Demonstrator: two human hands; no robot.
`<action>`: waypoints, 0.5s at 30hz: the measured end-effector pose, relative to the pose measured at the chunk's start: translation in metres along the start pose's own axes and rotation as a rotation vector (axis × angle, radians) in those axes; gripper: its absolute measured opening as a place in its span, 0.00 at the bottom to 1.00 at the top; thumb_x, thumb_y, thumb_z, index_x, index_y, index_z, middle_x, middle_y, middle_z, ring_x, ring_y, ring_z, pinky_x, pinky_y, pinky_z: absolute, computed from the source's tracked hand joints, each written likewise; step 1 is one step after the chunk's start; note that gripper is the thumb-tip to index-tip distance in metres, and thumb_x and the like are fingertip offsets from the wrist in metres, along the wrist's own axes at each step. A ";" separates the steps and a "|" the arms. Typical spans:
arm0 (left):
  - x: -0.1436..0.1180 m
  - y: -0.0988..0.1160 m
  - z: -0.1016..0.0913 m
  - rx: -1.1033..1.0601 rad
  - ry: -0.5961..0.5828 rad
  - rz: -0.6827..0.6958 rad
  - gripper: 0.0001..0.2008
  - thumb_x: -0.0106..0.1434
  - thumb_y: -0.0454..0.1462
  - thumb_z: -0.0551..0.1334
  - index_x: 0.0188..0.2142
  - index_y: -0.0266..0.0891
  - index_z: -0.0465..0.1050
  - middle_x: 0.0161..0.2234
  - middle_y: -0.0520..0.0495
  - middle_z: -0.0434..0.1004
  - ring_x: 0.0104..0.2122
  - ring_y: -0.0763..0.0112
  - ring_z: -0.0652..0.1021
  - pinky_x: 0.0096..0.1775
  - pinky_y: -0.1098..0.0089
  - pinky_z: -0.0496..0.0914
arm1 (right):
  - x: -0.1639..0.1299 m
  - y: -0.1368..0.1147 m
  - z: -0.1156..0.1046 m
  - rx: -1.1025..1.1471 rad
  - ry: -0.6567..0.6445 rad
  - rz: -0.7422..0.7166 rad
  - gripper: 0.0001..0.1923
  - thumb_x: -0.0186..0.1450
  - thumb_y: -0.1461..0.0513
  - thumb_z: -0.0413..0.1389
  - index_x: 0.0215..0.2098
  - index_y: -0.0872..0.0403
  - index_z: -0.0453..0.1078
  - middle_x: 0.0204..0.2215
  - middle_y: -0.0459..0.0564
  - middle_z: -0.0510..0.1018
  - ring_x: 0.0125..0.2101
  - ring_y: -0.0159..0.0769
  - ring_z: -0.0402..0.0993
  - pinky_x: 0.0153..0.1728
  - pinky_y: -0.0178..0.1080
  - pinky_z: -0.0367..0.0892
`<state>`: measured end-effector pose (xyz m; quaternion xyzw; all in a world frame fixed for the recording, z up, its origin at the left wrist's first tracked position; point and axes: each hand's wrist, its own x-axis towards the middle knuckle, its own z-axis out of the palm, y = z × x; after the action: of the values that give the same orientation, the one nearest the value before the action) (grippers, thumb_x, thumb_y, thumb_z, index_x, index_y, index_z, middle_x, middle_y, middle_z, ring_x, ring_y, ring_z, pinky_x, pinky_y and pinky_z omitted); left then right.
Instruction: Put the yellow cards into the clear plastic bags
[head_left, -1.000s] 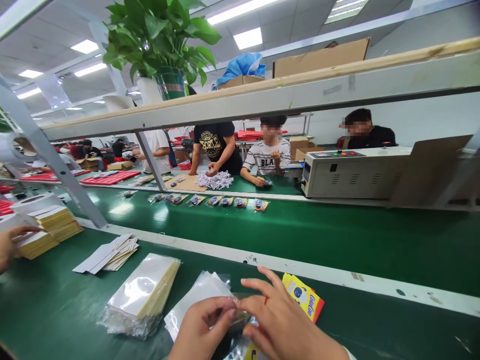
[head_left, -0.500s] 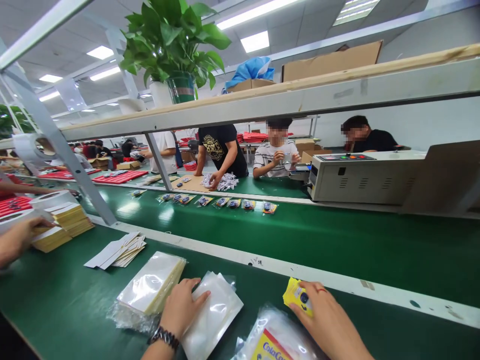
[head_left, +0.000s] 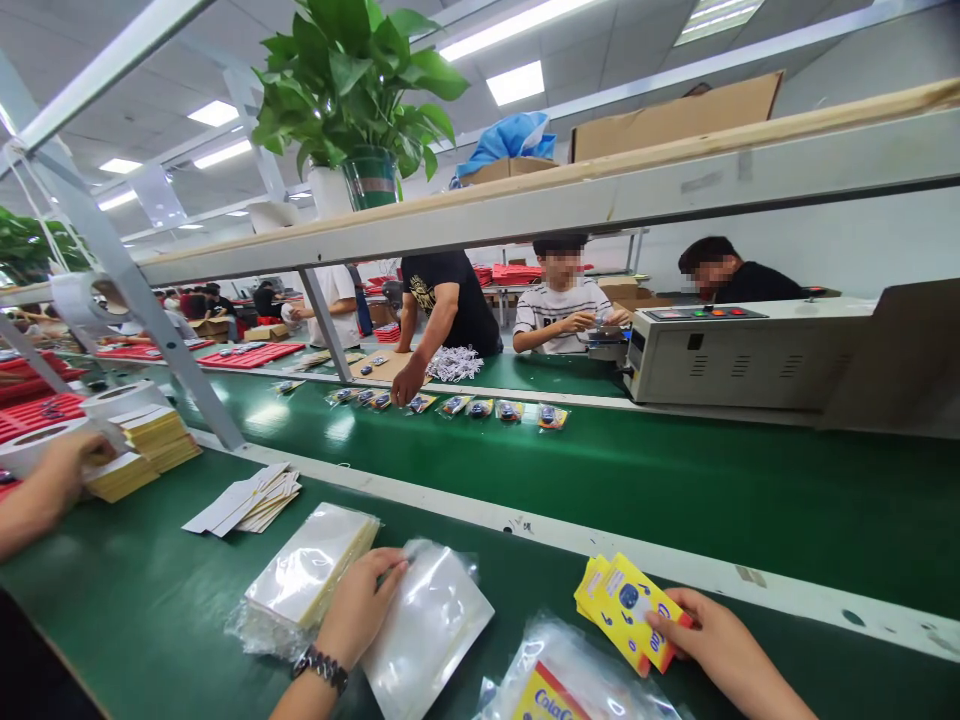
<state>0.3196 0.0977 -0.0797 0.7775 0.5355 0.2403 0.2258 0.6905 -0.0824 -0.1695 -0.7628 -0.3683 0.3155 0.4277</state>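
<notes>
My left hand [head_left: 360,603] lies flat on a loose clear plastic bag [head_left: 431,630], fingers resting at its left edge, beside a wrapped stack of more clear bags [head_left: 311,567]. A dark bead bracelet circles that wrist. My right hand [head_left: 712,640] grips a small fan of yellow printed cards [head_left: 622,607] by their right end, lifted just over the green table. Below them lies a clear packet with a yellow and red "Cola" label [head_left: 551,690].
A white rail [head_left: 525,525] separates my table from the green conveyor belt [head_left: 675,480], where a row of small bagged items [head_left: 480,408] rides. A grey machine [head_left: 720,350] stands right. White cards [head_left: 244,500] and yellow card stacks [head_left: 154,440] lie left, under another person's hand [head_left: 64,465]. Several people work opposite.
My right hand has picked up the yellow cards and drawn them right and toward me, fanned out. My left hand stays on the clear bag. A worker opposite reaches onto the belt.
</notes>
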 end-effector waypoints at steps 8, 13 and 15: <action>-0.010 0.006 -0.006 -0.151 -0.020 -0.022 0.14 0.58 0.45 0.59 0.33 0.41 0.80 0.37 0.42 0.86 0.42 0.51 0.82 0.47 0.55 0.74 | -0.014 -0.018 -0.014 -0.065 0.073 -0.022 0.20 0.59 0.44 0.48 0.37 0.48 0.65 0.29 0.50 0.79 0.26 0.43 0.77 0.23 0.40 0.70; -0.015 0.018 -0.004 -0.222 -0.132 0.029 0.19 0.64 0.48 0.52 0.36 0.38 0.75 0.33 0.43 0.86 0.37 0.62 0.84 0.39 0.67 0.78 | -0.029 -0.041 0.003 0.223 0.155 -0.090 0.18 0.62 0.46 0.46 0.44 0.48 0.57 0.22 0.43 0.74 0.17 0.39 0.72 0.22 0.40 0.70; -0.013 0.020 -0.003 -0.139 -0.142 0.044 0.20 0.66 0.44 0.48 0.40 0.37 0.75 0.35 0.42 0.86 0.37 0.63 0.84 0.39 0.68 0.78 | -0.031 -0.049 0.007 0.227 0.162 -0.113 0.19 0.60 0.49 0.49 0.45 0.48 0.57 0.22 0.42 0.73 0.18 0.39 0.73 0.23 0.40 0.70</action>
<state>0.3281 0.0790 -0.0672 0.7867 0.4829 0.2259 0.3113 0.6545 -0.0873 -0.1241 -0.7105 -0.3370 0.2678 0.5566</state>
